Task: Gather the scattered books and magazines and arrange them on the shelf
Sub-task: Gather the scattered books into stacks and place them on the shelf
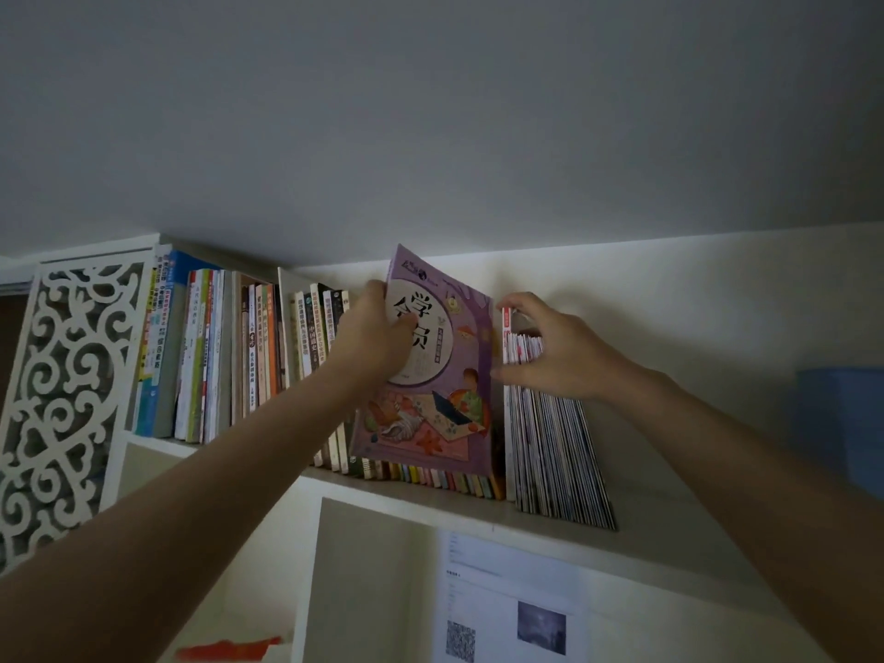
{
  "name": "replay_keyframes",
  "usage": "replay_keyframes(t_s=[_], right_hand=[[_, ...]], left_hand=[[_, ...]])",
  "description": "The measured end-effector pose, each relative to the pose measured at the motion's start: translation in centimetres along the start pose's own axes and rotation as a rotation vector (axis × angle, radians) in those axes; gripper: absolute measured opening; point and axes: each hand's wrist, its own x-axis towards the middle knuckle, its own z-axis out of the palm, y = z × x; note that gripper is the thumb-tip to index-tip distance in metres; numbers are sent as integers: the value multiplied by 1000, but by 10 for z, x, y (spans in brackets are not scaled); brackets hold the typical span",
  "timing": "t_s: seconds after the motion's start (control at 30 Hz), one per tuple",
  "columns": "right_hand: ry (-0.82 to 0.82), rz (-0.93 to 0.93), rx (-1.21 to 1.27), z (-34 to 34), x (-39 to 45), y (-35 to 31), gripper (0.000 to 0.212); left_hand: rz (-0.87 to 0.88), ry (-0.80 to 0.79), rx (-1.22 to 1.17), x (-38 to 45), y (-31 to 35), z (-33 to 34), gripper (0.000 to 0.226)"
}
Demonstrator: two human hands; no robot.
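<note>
White shelf (636, 523) carries leaning thin magazines (550, 452). The purple book (440, 370), thin and likely floppy, stands in the gap beside them; best held near its spine. Left hand (378, 337) grips its cover; right hand (550, 346) pinches the magazines aside.

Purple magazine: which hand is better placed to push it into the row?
Left. The left hand already grips the purple magazine at its top, while the right hand holds back the thin magazines to keep a gap.
</note>
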Motion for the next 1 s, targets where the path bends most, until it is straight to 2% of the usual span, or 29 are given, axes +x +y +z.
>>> replay_keyframes(t_s=[0.07,0.2,0.3,0.37,0.43,0.5,0.53,0.57,0.67,0.83,0.93,1.0], right_hand=[[8,-9,16,2,0,0,78],[21,-17,0,6,4,1,75],[36,-27,-23,11,8,4,76],[23,-24,-23,10,9,6,79],[-15,7,-8,6,12,9,84],[-55,46,-1,1,14,11,88],[-83,57,0,0,16,11,90],[-115,64,2,-1,18,11,93],[-204,60,-4,-1,23,8,101],[-237,70,-31,5,32,3,104],[-276,71,-14,9,30,0,108],[-248,67,44,10,18,-3,116]], left_hand=[[15,40,-7,3,6,15,28],[-108,61,-202,-13,-8,56,20],[-116,41,-159,-35,-26,84,24],[-76,-87,-206,-47,-34,81,22],[-47,-324,-337,-54,-38,57,25],[-15,-556,-362,-59,-41,26,39],[3,-603,-354,-59,-45,17,47],[19,-593,-330,-58,-48,13,54],[81,-415,-155,-52,-52,29,60],[297,-121,37,-48,-59,69,73],[311,-139,22,-48,-65,67,75],[379,-173,43,-51,-72,62,75]])
